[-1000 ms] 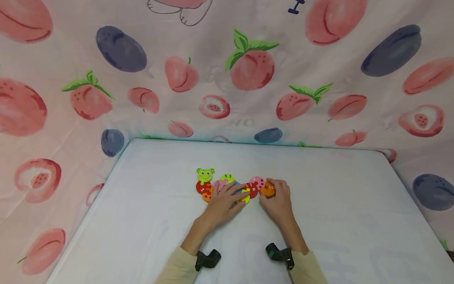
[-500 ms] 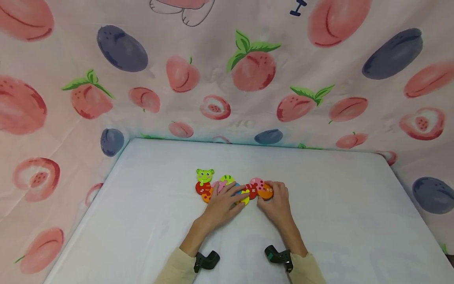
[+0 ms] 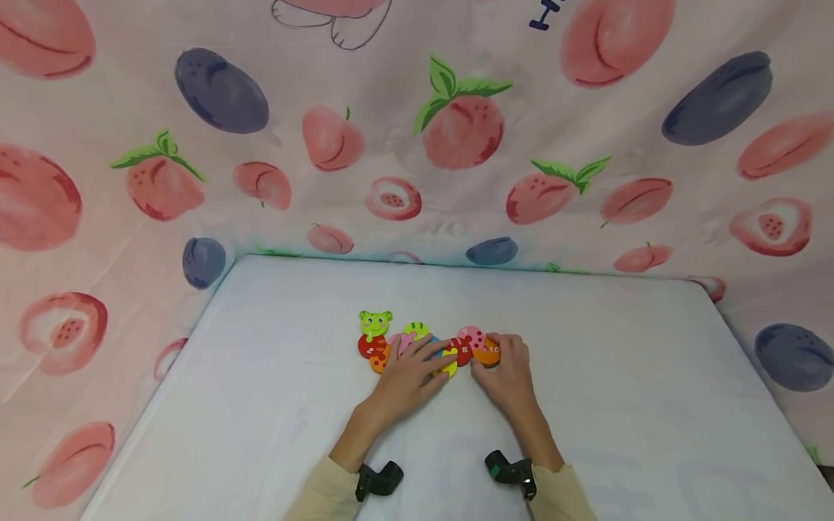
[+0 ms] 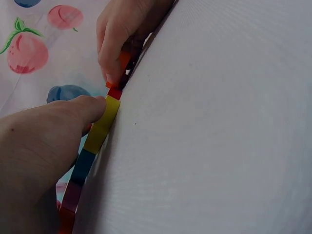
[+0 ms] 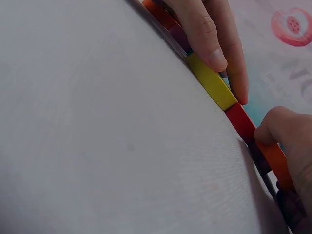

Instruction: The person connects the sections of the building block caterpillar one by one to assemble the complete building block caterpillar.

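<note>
A caterpillar puzzle of numbered, coloured pieces lies on the white table, its green smiling head piece [image 3: 375,323] at the left end above a red piece marked 2 [image 3: 366,346]. My left hand [image 3: 404,376] rests spread across the middle pieces, hiding several; its thumb touches the yellow piece [image 4: 102,126]. At the right end, my right hand [image 3: 511,373] pinches the orange piece marked 10 [image 3: 486,353] between thumb and fingers. That piece overlaps the pink piece [image 3: 470,335] beside it and sits a little higher than the red piece [image 5: 241,123] in the right wrist view.
The white tabletop [image 3: 619,376] surrounds the puzzle. Behind it and at the sides hangs a pink cloth [image 3: 404,145] printed with peaches and dark fruit. A black wrist camera is strapped on each forearm, over beige sleeves [image 3: 326,492].
My right hand has shifted slightly left, bringing the orange piece from a little apart up against the pink piece. The left hand has stayed in place over the middle pieces.
</note>
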`<state>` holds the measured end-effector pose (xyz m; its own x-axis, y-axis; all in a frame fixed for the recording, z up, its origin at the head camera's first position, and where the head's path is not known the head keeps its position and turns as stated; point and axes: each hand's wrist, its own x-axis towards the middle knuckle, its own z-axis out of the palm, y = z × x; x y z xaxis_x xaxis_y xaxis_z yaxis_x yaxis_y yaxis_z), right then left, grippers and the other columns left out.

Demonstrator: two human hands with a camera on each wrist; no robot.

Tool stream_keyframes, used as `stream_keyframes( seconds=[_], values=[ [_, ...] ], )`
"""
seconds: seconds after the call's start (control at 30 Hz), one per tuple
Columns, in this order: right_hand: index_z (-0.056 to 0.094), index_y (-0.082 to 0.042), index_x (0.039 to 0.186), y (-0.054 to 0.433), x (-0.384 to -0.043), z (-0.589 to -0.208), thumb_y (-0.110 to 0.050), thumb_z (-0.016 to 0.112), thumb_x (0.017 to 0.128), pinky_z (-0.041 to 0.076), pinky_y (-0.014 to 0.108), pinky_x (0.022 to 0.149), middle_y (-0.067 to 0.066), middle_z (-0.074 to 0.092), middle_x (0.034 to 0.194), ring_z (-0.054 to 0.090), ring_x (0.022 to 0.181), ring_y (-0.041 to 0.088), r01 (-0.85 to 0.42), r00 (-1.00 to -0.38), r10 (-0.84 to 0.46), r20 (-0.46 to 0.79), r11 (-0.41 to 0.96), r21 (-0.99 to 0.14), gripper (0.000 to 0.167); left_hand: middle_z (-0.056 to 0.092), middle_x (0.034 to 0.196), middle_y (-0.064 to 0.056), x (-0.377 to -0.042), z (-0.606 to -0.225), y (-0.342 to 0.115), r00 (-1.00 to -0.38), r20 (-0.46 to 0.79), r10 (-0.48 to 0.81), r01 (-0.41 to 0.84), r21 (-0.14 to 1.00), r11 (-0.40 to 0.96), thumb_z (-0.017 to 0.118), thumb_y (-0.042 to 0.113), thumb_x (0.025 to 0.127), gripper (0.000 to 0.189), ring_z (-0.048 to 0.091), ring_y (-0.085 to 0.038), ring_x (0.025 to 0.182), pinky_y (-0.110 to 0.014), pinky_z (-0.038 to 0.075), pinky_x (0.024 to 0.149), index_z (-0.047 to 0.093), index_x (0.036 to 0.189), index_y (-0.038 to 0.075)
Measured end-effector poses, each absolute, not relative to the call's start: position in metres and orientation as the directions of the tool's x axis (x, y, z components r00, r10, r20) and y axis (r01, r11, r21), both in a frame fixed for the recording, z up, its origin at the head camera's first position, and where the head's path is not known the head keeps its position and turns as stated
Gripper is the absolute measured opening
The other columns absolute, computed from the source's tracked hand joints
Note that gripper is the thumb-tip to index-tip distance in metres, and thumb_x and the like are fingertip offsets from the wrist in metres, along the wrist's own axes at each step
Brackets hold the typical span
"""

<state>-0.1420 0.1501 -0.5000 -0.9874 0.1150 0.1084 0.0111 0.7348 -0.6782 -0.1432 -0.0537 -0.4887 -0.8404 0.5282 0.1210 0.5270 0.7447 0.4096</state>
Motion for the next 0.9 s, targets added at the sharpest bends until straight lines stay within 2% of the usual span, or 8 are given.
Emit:
stream_keyframes(
  seconds=[0.43, 0.63, 0.9],
  values=[
    [0.056, -0.002, 0.125, 0.149, -0.1461, -0.4975, -0.024, 0.074, 0.079, 0.048, 0.046, 0.092, 0.017, 0.047, 0.123, 0.043, 0.112, 0.031, 0.025, -0.988, 0.121, 0.099, 0.749, -0.663, 0.054, 0.042, 0.153, 0.009, -0.1469, -0.485, -0.0524, -0.847, 0.1, 0.522, 0.512, 0.414, 0.752, 0.052, 0.041, 0.098, 0.04, 0.027, -0.02, 0.148, -0.065, 0.009, 0.118, 0.054, 0.138, 0.036],
    [0.056, -0.004, 0.126, 0.1492, -0.1454, -0.4964, -0.025, 0.069, 0.081, 0.047, 0.048, 0.097, 0.015, 0.047, 0.125, 0.04, 0.117, 0.03, 0.049, -0.99, 0.127, 0.065, 0.732, -0.68, 0.051, 0.041, 0.153, 0.01, -0.1462, -0.4855, -0.0526, -0.848, 0.095, 0.522, 0.512, 0.407, 0.757, 0.052, 0.041, 0.098, 0.04, 0.026, -0.02, 0.149, -0.064, 0.009, 0.118, 0.053, 0.138, 0.037],
    [0.058, -0.003, 0.124, 0.1478, -0.1421, -0.4989, -0.022, 0.071, 0.078, 0.049, 0.05, 0.093, 0.017, 0.051, 0.124, 0.043, 0.115, 0.031, 0.043, -0.983, 0.154, 0.101, 0.727, -0.686, 0.052, 0.042, 0.153, 0.009, -0.1435, -0.4881, -0.0529, -0.844, 0.096, 0.528, 0.516, 0.417, 0.748, 0.051, 0.041, 0.098, 0.04, 0.027, -0.021, 0.148, -0.065, 0.009, 0.118, 0.053, 0.138, 0.036]
  ],
)
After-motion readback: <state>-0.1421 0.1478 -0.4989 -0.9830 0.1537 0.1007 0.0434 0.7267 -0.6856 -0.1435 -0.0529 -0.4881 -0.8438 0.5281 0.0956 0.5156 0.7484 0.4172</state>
